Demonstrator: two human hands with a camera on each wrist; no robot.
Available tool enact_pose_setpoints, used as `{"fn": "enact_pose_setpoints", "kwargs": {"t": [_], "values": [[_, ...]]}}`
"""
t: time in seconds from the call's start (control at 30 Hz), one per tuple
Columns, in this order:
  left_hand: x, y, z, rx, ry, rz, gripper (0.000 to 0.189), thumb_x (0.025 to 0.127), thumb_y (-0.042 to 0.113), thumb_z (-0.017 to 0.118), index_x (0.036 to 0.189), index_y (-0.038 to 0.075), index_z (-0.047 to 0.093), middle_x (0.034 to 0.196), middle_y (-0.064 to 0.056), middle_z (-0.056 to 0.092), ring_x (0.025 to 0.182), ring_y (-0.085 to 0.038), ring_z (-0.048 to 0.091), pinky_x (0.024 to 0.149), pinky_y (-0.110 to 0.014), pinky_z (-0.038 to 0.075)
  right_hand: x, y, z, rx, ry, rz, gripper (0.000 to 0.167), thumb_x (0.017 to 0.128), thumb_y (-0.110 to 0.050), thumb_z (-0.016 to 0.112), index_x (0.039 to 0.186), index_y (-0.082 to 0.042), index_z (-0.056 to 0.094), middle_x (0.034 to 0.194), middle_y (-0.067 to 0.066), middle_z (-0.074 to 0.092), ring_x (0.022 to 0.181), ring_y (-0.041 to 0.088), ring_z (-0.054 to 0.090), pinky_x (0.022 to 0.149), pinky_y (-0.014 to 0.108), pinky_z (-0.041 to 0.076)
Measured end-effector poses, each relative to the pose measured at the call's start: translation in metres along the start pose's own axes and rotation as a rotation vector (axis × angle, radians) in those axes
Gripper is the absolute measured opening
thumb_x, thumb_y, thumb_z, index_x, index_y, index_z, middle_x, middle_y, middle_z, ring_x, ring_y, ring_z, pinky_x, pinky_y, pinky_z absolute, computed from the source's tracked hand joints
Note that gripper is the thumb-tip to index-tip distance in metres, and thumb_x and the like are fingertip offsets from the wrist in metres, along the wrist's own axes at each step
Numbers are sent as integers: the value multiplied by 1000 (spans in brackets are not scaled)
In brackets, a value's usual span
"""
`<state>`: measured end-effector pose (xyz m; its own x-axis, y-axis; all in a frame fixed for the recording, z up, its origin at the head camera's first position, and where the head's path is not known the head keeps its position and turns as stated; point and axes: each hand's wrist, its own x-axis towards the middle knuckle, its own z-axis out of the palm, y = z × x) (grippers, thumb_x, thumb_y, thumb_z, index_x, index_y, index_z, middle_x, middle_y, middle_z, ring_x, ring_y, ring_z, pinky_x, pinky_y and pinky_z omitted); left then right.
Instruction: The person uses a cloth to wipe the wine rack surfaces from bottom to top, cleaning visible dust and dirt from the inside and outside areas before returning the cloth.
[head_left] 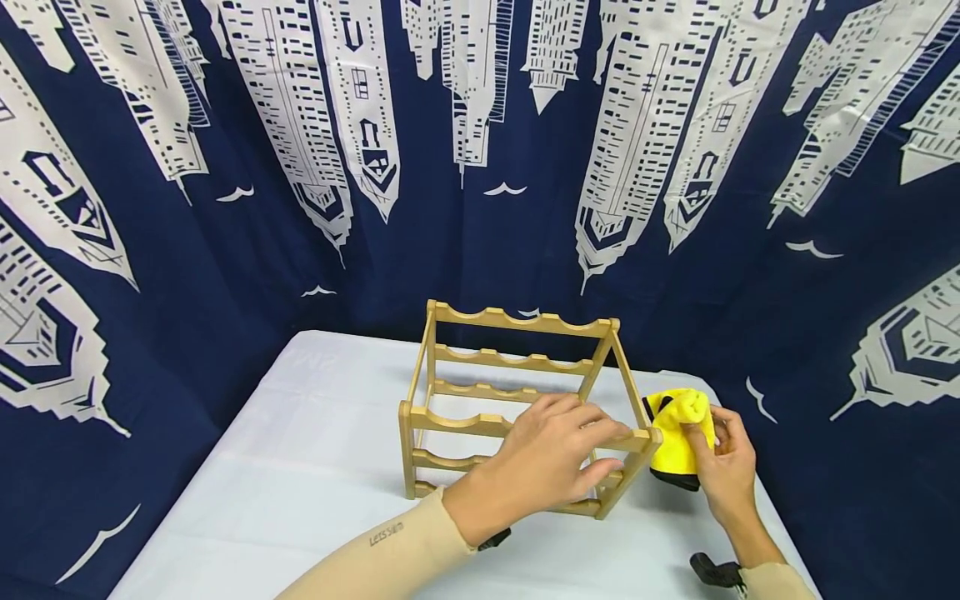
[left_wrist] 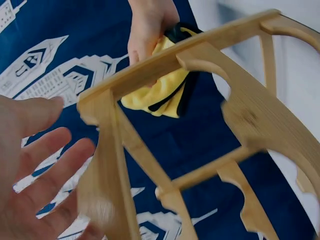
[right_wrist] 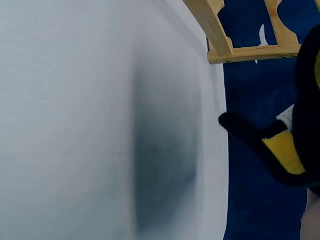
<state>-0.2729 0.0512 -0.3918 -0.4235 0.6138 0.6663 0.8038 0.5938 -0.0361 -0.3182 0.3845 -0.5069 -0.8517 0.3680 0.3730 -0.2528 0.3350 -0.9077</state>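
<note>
A pale wooden rack (head_left: pixel 465 423) with scalloped rails stands on the table. My left hand (head_left: pixel 543 454) is over the right part of its front top rail, fingers loosely extended and gripping nothing. In the left wrist view, that hand's fingers (left_wrist: pixel 47 150) are spread beside the rack's frame (left_wrist: pixel 250 115). At the rack's right side, my right hand (head_left: pixel 727 475) grips a bunched yellow cloth with black edging (head_left: pixel 673 454). In the right wrist view the cloth's black edge and a yellow patch (right_wrist: pixel 285 150) show, along with a white tag (right_wrist: pixel 286 116); most of that hand is out of frame.
A white cloth (head_left: pixel 300 467) covers the table. Dark blue fabric with white printed buildings (head_left: pixel 465 250) hangs behind and at both sides. The table's right edge (head_left: pixel 780 517) lies close to the right arm. Black straps (head_left: pixel 712 573) sit at the wrists.
</note>
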Motion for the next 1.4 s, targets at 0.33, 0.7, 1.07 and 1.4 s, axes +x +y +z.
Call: {"fn": "enact_pose_setpoints", "kwargs": {"t": [0.33,0.7,1.07,1.4], "values": [[24,5,28,95,-87,-51,24,106,39,89,128,31,87,109,19,83,102,0,82,87,-18,64,-10,4,1,35,14,-6,43,108,4,77,148,-6,65,123,-21,76,101,-7,76,81,7,63],[5,2,27,75,22,-41,15,102,25,93,115,29,87,103,18,81,99,-2,80,82,-16,64,-27,-3,8,108,36,24,40,105,5,81,141,-8,70,117,-18,80,96,-3,78,78,10,64],[-21,-12,11,-8,98,-23,23,95,16,98,111,24,84,104,15,82,95,-4,81,77,-21,63,-42,-11,17,133,47,28,39,103,9,81,139,-2,72,114,-19,83,96,-2,79,82,9,64],[-44,-43,-7,-73,174,-24,22,89,16,100,101,24,84,97,14,84,93,-5,83,75,-24,60,-48,-21,34,159,-3,-5,44,99,15,84,140,4,71,118,-18,83,103,-1,79,86,11,65]]}}
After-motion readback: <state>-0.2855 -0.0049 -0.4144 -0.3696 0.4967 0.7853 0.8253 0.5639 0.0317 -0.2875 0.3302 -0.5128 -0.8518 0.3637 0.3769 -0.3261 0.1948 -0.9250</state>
